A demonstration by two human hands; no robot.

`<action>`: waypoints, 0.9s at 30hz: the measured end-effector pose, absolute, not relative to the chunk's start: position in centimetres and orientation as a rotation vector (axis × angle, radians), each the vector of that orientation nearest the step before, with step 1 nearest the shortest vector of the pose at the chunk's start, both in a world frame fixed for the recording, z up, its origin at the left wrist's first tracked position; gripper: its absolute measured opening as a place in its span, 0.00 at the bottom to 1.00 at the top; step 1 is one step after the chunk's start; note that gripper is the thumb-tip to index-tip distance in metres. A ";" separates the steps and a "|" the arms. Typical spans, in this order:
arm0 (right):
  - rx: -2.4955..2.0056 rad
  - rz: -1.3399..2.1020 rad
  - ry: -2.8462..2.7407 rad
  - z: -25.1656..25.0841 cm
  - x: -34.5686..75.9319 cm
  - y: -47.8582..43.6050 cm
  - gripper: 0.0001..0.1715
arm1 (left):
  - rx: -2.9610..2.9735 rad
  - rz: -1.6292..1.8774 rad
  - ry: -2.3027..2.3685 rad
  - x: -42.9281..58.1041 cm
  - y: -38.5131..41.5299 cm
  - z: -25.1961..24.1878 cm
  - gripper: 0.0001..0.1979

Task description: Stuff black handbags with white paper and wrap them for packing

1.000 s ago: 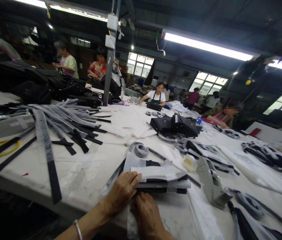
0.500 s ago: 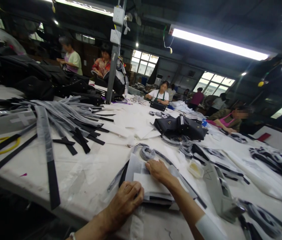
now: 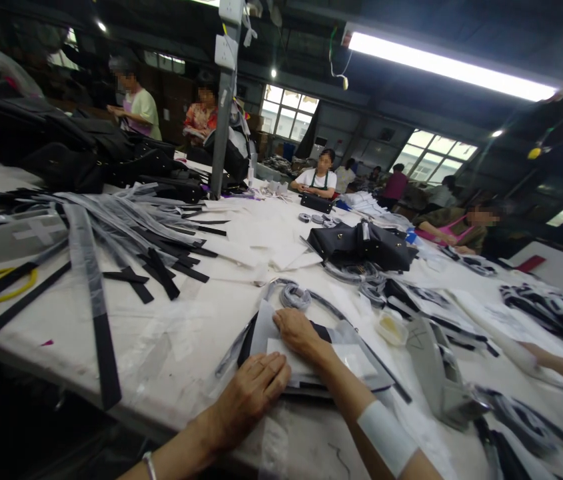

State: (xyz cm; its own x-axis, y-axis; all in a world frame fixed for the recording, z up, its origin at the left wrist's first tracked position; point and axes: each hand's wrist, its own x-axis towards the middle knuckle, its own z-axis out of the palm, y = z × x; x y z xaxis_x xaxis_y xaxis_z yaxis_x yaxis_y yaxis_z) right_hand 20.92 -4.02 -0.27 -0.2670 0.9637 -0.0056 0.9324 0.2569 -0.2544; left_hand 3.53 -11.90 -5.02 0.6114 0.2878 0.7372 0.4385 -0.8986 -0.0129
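Observation:
A dark bag (image 3: 321,392) lies flat on the white table in front of me, with pale tissue paper (image 3: 264,327) and a white sheet (image 3: 356,360) on top. Its plastic-wrapped handle (image 3: 328,305) loops out at the far side. My left hand (image 3: 257,388) rests on the near left edge of the papers, fingers bent a little and nothing visibly gripped; its thumb is hidden. Farther in, my right hand (image 3: 300,331) presses on the tissue paper with fingers laid out. Inside the handle loop sits a coiled, wrapped strap (image 3: 294,297).
Black straps (image 3: 106,353), partly in clear plastic, fan out at left. A grey tape dispenser (image 3: 436,373) and a small plastic tub (image 3: 391,328) stand right. Beyond is a black handbag (image 3: 361,245). A person's arm (image 3: 561,367) reaches in at right; several people work around the table.
My right hand has slid left across the tissue paper, uncovering a dark patch of bag. The white sheet now reaches farther right. My left fingers have straightened somewhat. Another person's arm has appeared at right.

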 end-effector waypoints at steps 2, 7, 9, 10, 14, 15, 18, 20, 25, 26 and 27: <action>-1.749 0.381 -2.334 -0.2 20.8 -3.7 0.20 | -2.629 -1.162 -0.593 3.5 -11.9 -4.8 0.18; -1.610 0.471 -2.158 1.7 21.7 -3.6 0.18 | -2.651 -1.162 -0.582 3.6 -11.8 -4.8 0.15; -1.588 0.437 -2.053 3.0 22.2 -4.8 0.21 | -2.663 -1.160 -0.603 3.5 -11.8 -4.9 0.15; -1.556 0.413 -1.998 3.7 22.4 -5.9 0.21 | -2.673 -1.154 -0.610 3.5 -11.8 -4.9 0.15; -1.290 0.311 -1.921 4.6 23.1 -13.3 0.13 | -2.736 -1.073 -0.662 3.3 -12.1 -4.9 0.15; -1.234 0.289 -1.991 4.1 23.2 -15.4 0.11 | -2.741 -1.066 -0.672 3.2 -12.2 -4.8 0.15; -1.007 0.186 -2.380 1.0 23.6 -20.2 0.08 | -2.750 -1.081 -0.678 3.2 -12.4 -4.7 0.15; -0.905 0.009 -2.538 -1.9 23.7 -21.8 0.21 | -2.744 -1.099 -0.674 3.3 -12.4 -4.8 0.14; -0.955 -0.071 -2.518 -6.0 22.7 -22.2 0.28 | -2.707 -1.130 -0.595 3.4 -12.1 -5.2 0.14; -0.948 -0.025 -2.477 -6.1 22.4 -22.1 0.27 | -2.704 -1.144 -0.563 3.4 -12.0 -5.3 0.14; -0.941 0.022 -2.425 -5.9 21.9 -22.0 0.26 | -2.707 -1.160 -0.543 3.4 -11.9 -5.4 0.14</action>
State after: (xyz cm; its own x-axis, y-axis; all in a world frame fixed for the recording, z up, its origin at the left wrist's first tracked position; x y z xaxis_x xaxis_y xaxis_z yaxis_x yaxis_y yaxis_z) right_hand 21.93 -21.97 -5.92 -0.6145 0.6307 0.4739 0.6218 0.7569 -0.2011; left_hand 3.38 -11.93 -5.38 0.6361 0.2693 0.7231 0.3829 -0.9238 0.0072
